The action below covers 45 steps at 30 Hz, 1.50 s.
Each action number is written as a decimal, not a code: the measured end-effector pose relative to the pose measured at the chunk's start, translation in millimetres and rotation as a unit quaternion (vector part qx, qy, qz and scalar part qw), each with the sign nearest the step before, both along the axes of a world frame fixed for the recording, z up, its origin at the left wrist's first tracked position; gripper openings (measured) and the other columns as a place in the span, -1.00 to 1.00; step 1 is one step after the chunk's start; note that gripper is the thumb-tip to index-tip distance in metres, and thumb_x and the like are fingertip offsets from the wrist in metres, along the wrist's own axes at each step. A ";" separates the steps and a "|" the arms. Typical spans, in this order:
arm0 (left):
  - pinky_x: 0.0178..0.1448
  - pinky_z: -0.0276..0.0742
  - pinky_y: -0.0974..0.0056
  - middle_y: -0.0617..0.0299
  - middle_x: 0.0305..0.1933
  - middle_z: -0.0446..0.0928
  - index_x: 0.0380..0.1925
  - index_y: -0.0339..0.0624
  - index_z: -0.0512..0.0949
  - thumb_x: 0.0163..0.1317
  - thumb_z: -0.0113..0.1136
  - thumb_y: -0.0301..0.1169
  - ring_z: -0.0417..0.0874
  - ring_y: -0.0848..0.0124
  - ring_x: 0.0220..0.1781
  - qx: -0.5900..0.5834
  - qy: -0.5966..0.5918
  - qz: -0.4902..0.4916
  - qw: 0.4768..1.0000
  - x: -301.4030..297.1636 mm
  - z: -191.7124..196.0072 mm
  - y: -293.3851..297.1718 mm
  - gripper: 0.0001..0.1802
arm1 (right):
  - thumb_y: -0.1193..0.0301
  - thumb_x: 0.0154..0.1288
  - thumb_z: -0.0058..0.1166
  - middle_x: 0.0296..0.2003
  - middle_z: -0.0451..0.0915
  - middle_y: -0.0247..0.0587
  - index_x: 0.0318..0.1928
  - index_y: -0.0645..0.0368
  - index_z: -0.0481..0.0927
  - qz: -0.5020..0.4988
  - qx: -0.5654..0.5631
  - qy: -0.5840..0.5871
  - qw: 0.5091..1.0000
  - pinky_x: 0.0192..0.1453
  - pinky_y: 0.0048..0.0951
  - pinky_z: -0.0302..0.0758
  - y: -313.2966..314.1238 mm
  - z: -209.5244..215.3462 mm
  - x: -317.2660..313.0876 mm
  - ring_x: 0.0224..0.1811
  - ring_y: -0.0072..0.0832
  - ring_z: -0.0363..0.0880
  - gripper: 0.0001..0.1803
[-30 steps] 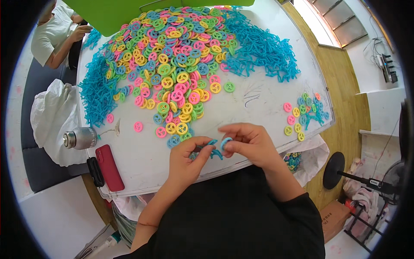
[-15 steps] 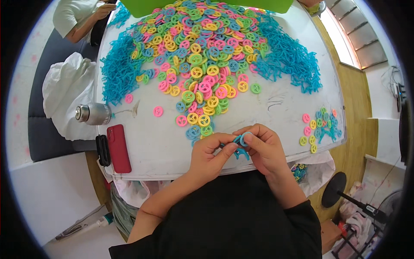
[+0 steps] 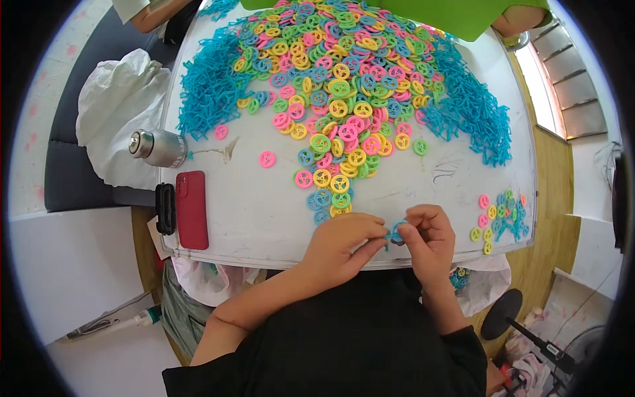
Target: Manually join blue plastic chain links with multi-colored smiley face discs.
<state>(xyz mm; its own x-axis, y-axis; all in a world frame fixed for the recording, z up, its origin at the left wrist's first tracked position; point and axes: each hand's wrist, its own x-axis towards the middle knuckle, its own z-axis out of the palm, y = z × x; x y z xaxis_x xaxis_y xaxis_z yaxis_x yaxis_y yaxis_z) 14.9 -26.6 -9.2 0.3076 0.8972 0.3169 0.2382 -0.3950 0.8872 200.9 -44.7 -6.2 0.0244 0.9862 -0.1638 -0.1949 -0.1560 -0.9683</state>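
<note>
Close to the table's front edge, my right hand (image 3: 430,248) pinches a light blue plastic wheel (image 3: 397,228) between thumb and fingers. My left hand (image 3: 344,248) is closed just beside it, thumb and fingertips pressed together at the wheel's side. A bit of teal plastic shows at the left fingertips, mostly hidden. Just beyond my left hand, a tongue of pink, yellow, green and blue spoked wheels (image 3: 339,183) runs down from a big heap. Teal branching plastic pieces lie in a left pile (image 3: 211,86) and a right pile (image 3: 486,122).
A red phone (image 3: 192,212), a black case (image 3: 165,208) and a metal flask (image 3: 159,148) stand along the left edge. A small group of wheels and teal pieces (image 3: 508,225) lies at right. Behind the heap is a green bin (image 3: 450,16), with another person's arm (image 3: 519,20) beside it.
My hands have shifted slightly right and drawn a little apart. The teal legs that hung below my fingers are now mostly out of sight. The whole view has shifted too.
</note>
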 end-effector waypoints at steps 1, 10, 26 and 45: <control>-0.16 0.58 0.22 0.14 -0.25 0.69 -0.25 -0.20 0.65 0.10 0.41 -0.54 0.71 0.17 -0.27 0.000 -0.002 -0.001 1.000 -0.5 0.9 0.3 -0.81 | 0.61 0.38 0.11 -0.33 0.55 -0.32 -0.08 0.33 0.59 -0.001 0.000 -0.002 1.000 -0.20 -0.61 0.47 0.5 -0.7 -0.7 -0.32 -0.62 0.52 -0.86; -0.11 0.58 0.35 0.16 -0.24 0.71 -0.22 -0.28 0.66 0.22 0.36 -0.56 0.73 0.42 -0.22 -0.097 -0.076 -0.022 0.992 -1.0 6.1 3.3 -0.87 | 0.62 0.28 0.23 -0.23 0.56 -0.23 0.15 0.28 0.58 0.081 0.149 -0.108 0.980 -0.16 -0.57 0.47 3.1 5.7 8.8 -0.25 -0.56 0.54 -0.59; -0.07 0.62 0.36 0.15 -0.25 0.71 -0.25 -0.31 0.66 0.25 0.36 -0.55 0.73 0.47 -0.21 -0.203 -0.160 -0.001 0.966 5.9 -11.0 -5.1 -0.90 | 0.55 0.12 0.34 -0.42 0.62 -0.15 0.06 0.27 0.63 0.122 0.311 -0.377 0.864 -0.33 -0.38 0.50 12.9 18.3 14.4 -0.43 -0.35 0.61 -0.57; -0.27 0.50 0.42 0.26 -0.34 0.59 -0.09 -0.21 0.49 0.29 0.33 -0.43 0.61 0.51 -0.37 -0.390 -0.164 0.022 0.906 5.8 6.5 4.7 -0.74 | 0.55 0.07 0.32 -0.42 0.56 -0.15 -0.16 0.17 0.67 0.203 0.437 -0.340 0.808 -0.42 -0.42 0.51 11.7 16.5 18.8 -0.47 -0.33 0.62 -0.73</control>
